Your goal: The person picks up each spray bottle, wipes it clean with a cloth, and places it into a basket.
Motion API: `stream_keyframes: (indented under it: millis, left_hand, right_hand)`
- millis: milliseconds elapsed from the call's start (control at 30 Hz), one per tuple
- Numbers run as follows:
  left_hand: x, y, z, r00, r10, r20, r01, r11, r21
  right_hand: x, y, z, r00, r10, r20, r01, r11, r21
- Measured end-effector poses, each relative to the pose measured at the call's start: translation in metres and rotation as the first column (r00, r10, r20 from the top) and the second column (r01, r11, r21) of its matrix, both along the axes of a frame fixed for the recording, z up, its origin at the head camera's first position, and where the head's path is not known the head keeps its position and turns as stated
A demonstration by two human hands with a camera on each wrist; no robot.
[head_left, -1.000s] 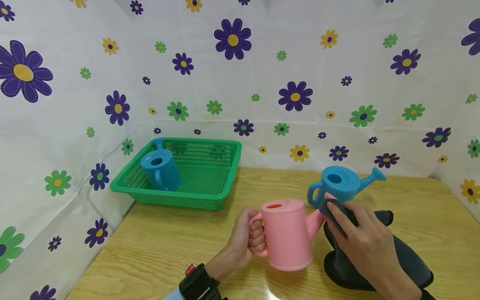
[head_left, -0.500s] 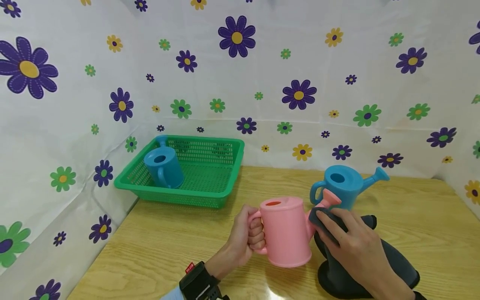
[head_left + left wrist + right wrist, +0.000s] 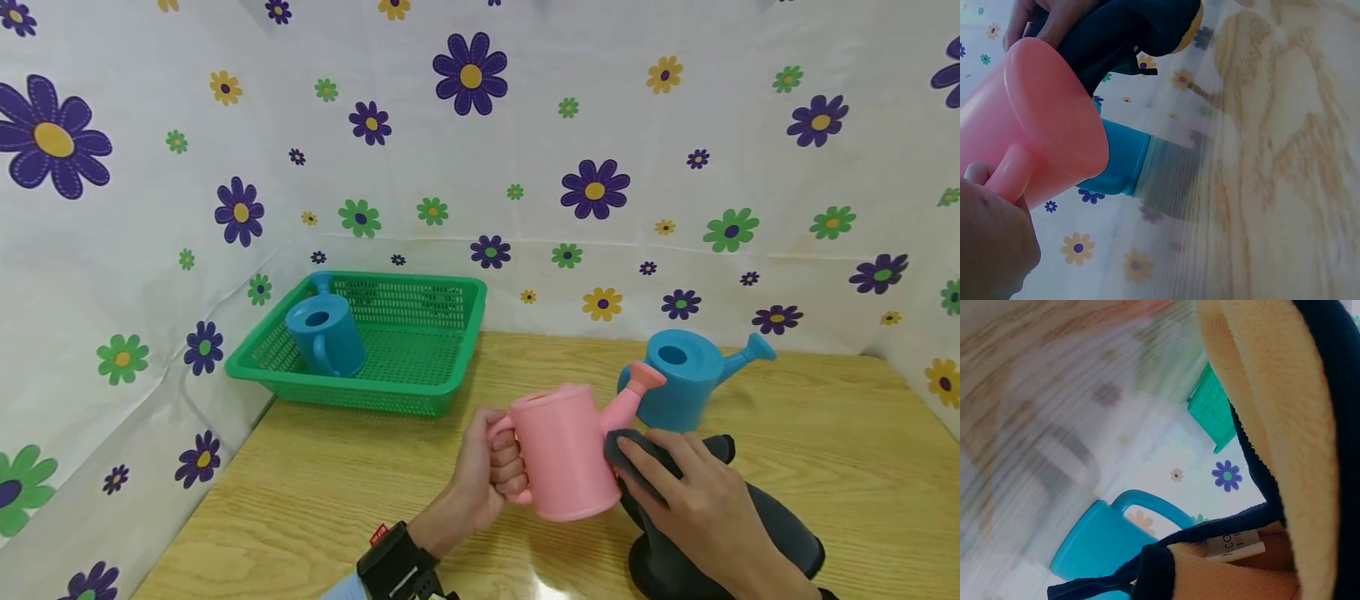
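My left hand [image 3: 483, 467] grips the handle of a pink watering can [image 3: 562, 454], which hangs over the table and tilts with its spout up to the right. A dark grey cloth [image 3: 663, 546] with a black edge is held by my right hand [image 3: 701, 500], which presses a fold of it to the can's side at the foot of the spout. In the right wrist view the tan fleecy inner side of the cloth [image 3: 1279, 425] shows, with a white label. The left wrist view shows the pink can's base [image 3: 1063, 106] off the wood.
A blue watering can [image 3: 678, 387] stands behind the pink one, spout to the right. At the back left is a green basket [image 3: 360, 400] holding another blue watering can [image 3: 330, 342]. A flower-print sheet [image 3: 420, 150] backs the wooden table [image 3: 315, 492].
The right hand has slid the cloth from the spout's tip down to its foot. The pink can has been tilted, its spout now higher, and lifted slightly.
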State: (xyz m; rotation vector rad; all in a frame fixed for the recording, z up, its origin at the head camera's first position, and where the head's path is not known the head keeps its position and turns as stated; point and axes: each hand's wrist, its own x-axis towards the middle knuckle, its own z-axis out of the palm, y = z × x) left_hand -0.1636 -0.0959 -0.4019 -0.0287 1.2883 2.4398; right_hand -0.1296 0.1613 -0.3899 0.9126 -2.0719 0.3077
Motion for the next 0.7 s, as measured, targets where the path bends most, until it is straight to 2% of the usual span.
stream_keyframes:
  millis: [133, 400, 700]
  left_hand:
    - [-0.001, -0.001, -0.001, 1.0, 0.008, 0.025, -0.01, 0.998, 0.056]
    - [-0.004, -0.001, -0.001, 0.997, -0.023, 0.078, 0.011, 0.99, 0.14]
    - [0.001, 0.002, -0.003, 0.99, -0.094, 0.109, 0.08, 0.988, 0.13]
  right_hand:
    - [0.002, 0.002, -0.001, 0.999, -0.004, 0.043, 0.004, 1.0, -0.003]
    - [-0.001, 0.006, 0.003, 0.999, -0.021, 0.04, 0.022, 0.999, -0.028]
    - [-0.006, 0.012, 0.011, 0.998, -0.056, 0.01, 0.057, 0.997, -0.055]
